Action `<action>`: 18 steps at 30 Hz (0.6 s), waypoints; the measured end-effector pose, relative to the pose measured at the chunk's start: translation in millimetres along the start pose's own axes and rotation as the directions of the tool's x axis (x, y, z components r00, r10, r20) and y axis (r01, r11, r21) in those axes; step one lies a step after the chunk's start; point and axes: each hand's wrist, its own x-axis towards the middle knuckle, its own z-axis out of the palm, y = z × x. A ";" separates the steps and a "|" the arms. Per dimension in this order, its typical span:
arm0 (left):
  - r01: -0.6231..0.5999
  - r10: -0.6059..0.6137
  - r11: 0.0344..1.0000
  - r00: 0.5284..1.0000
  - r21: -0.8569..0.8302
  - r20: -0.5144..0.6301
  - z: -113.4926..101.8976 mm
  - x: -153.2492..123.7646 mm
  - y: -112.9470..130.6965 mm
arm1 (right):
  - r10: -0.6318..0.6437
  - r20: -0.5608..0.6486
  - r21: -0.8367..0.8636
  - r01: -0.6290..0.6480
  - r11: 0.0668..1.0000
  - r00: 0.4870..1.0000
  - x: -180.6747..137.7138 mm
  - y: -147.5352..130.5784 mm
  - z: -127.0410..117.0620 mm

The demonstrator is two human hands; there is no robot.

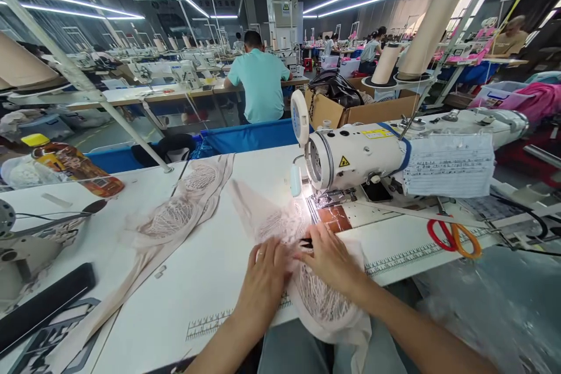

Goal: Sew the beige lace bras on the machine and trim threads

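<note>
A pale pink lace garment piece (280, 225) lies on the white sewing table (210, 269) in front of the sewing machine (377, 155). My left hand (265, 280) rests on the lace with its fingers curled down, a ring on one finger. My right hand (331, 260) lies on the lace beside it and pinches a small dark tool (305, 242) at its fingertips. Both hands are just short of the lit needle area (326, 198). Part of the lace hangs over the table's near edge toward my lap.
A second lace piece (175, 216) lies to the left. Red and orange scissors (456, 238) sit on the right. A bottle (72, 166) lies at far left. A person in a teal shirt (260, 79) sits ahead, near a cardboard box (359, 108).
</note>
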 end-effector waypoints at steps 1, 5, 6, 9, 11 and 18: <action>0.010 -0.010 1.000 1.000 0.016 -0.023 0.4 -8.2 5.6 | -0.027 0.026 -0.004 0.027 1.000 0.999 -7.7 -2.4 1.3; 0.058 -0.051 0.997 0.990 -0.050 0.129 -7.6 -32.0 26.1 | -0.289 0.088 0.194 0.268 0.944 0.953 -47.6 7.5 -13.3; 0.050 -0.029 0.994 0.980 -0.101 0.199 -13.1 -34.7 31.9 | -0.351 0.115 0.262 0.312 0.913 0.929 -58.0 10.7 -21.5; 0.024 0.130 0.936 0.904 -0.352 0.407 -34.9 -34.2 48.4 | -0.473 0.233 0.458 0.333 0.824 0.850 -84.9 13.3 -50.9; 0.052 0.238 0.836 0.863 -0.547 0.446 -48.1 -29.3 55.6 | -0.504 0.312 0.533 0.291 0.794 0.805 -97.3 9.8 -68.7; 0.263 0.496 0.379 0.752 -0.887 0.435 -43.4 -24.7 58.3 | -0.381 0.723 0.500 -0.055 0.864 0.576 -107.2 7.5 -81.2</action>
